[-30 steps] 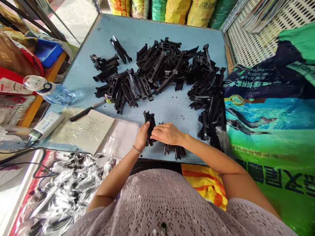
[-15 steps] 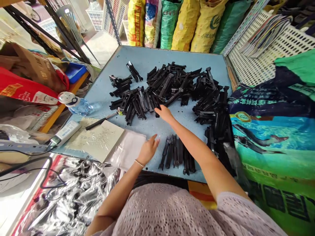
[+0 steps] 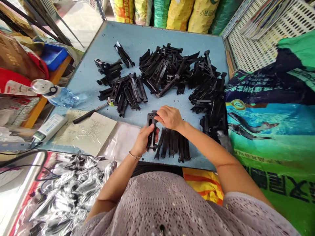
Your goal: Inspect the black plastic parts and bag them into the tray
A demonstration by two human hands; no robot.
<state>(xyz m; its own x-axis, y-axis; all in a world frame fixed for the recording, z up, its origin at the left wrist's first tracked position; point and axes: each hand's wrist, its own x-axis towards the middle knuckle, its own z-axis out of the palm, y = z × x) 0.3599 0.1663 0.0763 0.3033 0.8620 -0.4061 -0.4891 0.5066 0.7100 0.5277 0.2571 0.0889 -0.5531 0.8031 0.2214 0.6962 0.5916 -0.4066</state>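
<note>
A black plastic part (image 3: 151, 131) stands lengthwise in my left hand (image 3: 143, 139), the thumb across its front and fingers behind its right side. My right hand (image 3: 170, 118) is closed at the upper end of that part, its fingertips pinched against the top right edge. Just below my right hand lies a row of black parts (image 3: 173, 144) near the table's front edge. Farther back are a large heap of black parts (image 3: 164, 70) and a smaller group (image 3: 128, 91) to its left.
On the blue table (image 3: 123, 31) at left are a water bottle (image 3: 57, 93), a white box (image 3: 50, 127), a black-handled tool (image 3: 85, 117) and a paper pad (image 3: 98, 131) with small pins. Clear-wrapped parts (image 3: 73, 193) fill a container below left. A printed sack (image 3: 270, 131) stands right.
My right hand has come back from the group of parts toward my body. My left hand, empty before, now holds a black part. The view has tilted down.
</note>
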